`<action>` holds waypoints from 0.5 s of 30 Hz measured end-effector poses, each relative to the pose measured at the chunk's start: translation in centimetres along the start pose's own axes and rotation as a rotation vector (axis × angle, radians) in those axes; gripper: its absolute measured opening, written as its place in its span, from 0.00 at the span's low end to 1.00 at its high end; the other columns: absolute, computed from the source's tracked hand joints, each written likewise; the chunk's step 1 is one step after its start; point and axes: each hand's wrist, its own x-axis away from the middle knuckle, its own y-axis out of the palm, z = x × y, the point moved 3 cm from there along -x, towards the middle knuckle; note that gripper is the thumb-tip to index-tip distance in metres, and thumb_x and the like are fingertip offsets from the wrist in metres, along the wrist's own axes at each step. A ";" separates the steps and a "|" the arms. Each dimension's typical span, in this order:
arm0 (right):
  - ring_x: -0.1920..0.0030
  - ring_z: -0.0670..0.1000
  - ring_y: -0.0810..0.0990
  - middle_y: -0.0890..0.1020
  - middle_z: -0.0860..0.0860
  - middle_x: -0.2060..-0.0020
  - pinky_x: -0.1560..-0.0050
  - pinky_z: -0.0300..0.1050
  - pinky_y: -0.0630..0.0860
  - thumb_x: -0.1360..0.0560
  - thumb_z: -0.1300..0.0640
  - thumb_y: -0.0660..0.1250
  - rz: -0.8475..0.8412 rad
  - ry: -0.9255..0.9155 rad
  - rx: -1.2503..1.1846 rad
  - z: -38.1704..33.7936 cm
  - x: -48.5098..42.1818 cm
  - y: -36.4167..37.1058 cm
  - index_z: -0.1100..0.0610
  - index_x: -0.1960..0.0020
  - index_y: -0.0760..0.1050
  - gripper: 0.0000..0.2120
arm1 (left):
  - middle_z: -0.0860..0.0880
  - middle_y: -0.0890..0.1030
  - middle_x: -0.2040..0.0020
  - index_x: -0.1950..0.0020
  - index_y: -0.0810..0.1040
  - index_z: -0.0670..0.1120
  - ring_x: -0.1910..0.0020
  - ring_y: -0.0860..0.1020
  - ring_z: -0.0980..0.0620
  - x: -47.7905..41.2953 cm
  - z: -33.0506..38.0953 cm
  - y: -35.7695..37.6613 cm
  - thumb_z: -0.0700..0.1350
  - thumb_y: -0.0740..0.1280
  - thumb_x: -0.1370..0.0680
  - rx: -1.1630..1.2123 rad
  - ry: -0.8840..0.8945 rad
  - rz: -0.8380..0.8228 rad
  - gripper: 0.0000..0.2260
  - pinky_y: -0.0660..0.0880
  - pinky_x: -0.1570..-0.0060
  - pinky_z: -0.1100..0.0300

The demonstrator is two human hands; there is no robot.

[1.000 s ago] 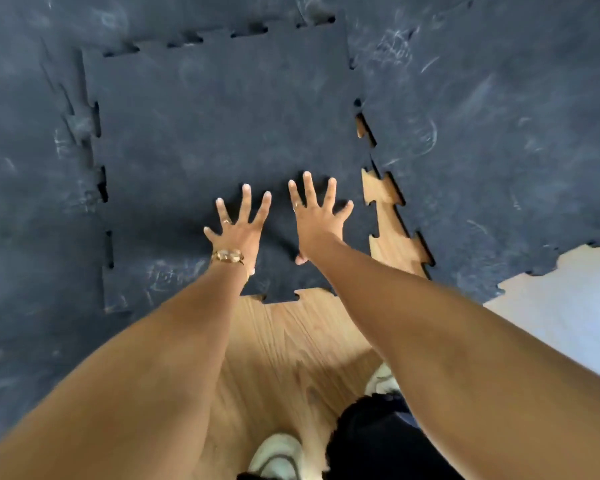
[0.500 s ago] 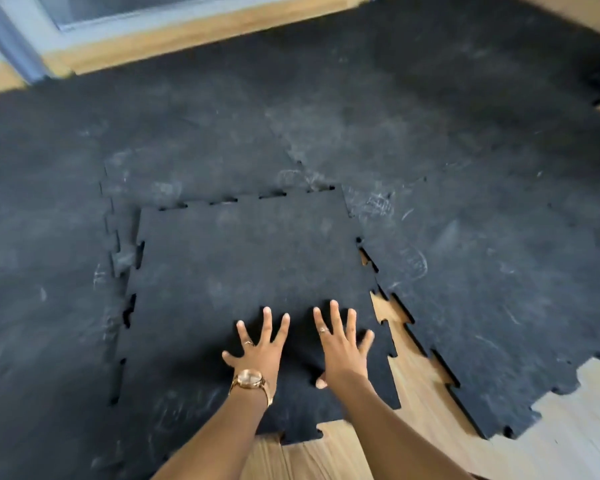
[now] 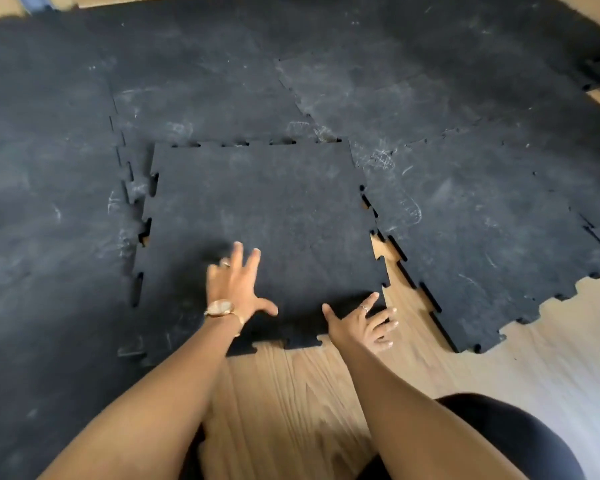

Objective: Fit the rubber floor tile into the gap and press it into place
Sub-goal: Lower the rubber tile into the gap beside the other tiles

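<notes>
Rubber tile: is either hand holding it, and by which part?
Neither hand clearly grips the tile. The left hand lies open on top; the right hand is spread at the near right corner.

Tile (image 3: 264,220): black rubber square, jigsaw-toothed edges, dusty scuffs. Lies flat in gap (image 3: 383,251) of mat. Far edge teeth meet mat, small slots open. Left edge close to mat, slots open. Right edge apart from mat, wood wedge showing between. Near edge free.

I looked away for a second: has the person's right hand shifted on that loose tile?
Yes. The right hand has slid from beside the left hand to the loose tile's near right corner, by the bare wood floor.
</notes>
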 end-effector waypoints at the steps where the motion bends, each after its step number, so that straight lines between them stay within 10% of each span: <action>1: 0.24 0.65 0.36 0.34 0.61 0.24 0.26 0.64 0.44 0.28 0.34 0.66 -0.008 0.065 -0.070 -0.1 0.5 -0.1 0.55 0.21 0.34 0.54 | 0.40 0.62 0.24 0.27 0.67 0.48 0.35 0.71 0.37 1.1 -1.8 0.1 0.65 0.74 0.33 0.032 -0.056 0.149 0.40 0.69 0.42 0.44; 3: 0.24 0.68 0.38 0.35 0.63 0.24 0.25 0.61 0.44 0.30 0.38 0.71 -0.030 0.211 -0.231 -0.5 1.7 -0.2 0.57 0.22 0.33 0.58 | 0.36 0.63 0.25 0.28 0.68 0.43 0.32 0.67 0.33 3.0 -5.7 1.0 0.62 0.69 0.26 0.147 -0.307 0.286 0.34 0.65 0.36 0.39; 7: 0.23 0.66 0.41 0.41 0.67 0.24 0.25 0.59 0.47 0.30 0.42 0.74 -0.159 0.379 -0.464 -1.8 4.1 1.1 0.58 0.23 0.31 0.59 | 0.31 0.52 0.23 0.21 0.51 0.40 0.23 0.48 0.33 4.8 -10.9 2.5 0.73 0.62 0.30 0.363 -0.775 0.090 0.51 0.45 0.25 0.38; 15: 0.36 0.62 0.68 0.62 0.62 0.29 0.41 0.56 0.71 0.33 0.52 0.73 -0.180 0.262 -0.827 -3.8 5.8 2.0 0.48 0.22 0.47 0.48 | 0.33 0.63 0.28 0.23 0.57 0.37 0.29 0.62 0.32 4.2 -11.4 1.5 0.74 0.67 0.35 0.340 -0.802 0.043 0.55 0.61 0.32 0.40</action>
